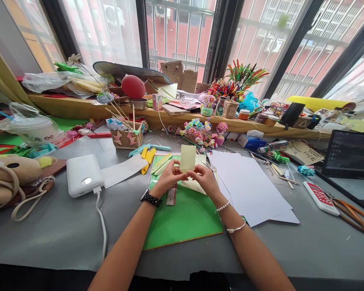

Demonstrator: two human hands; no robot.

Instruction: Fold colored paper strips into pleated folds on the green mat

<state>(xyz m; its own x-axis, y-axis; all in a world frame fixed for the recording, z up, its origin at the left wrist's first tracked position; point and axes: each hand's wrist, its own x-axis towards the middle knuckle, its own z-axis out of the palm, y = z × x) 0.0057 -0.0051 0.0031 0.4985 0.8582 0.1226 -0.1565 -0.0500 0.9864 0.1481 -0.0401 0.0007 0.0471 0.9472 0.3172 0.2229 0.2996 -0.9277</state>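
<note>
Between my two hands a small pale yellow piece of paper (188, 157) is held upright, above a green board (182, 222). My left hand (169, 176) is closed on its lower left edge, thumb toward the middle. On the lower right edge, the fingers of my right hand (206, 178) pinch the same paper. Beneath my hands lie another pale yellow sheet (195, 185), partly hidden, and a short ruler-like strip (171, 195). Folded light green strips (160, 165) rest on the board's far left part, beside yellow folded paper pieces (148, 158).
White paper sheets (248, 186) lie to the right, near a calculator (320, 198), scissors (356, 214) and a laptop (352, 157). At left are a white power bank (84, 176) with a cable and a plush toy (12, 178). A decorated box (126, 135) holds sticks behind.
</note>
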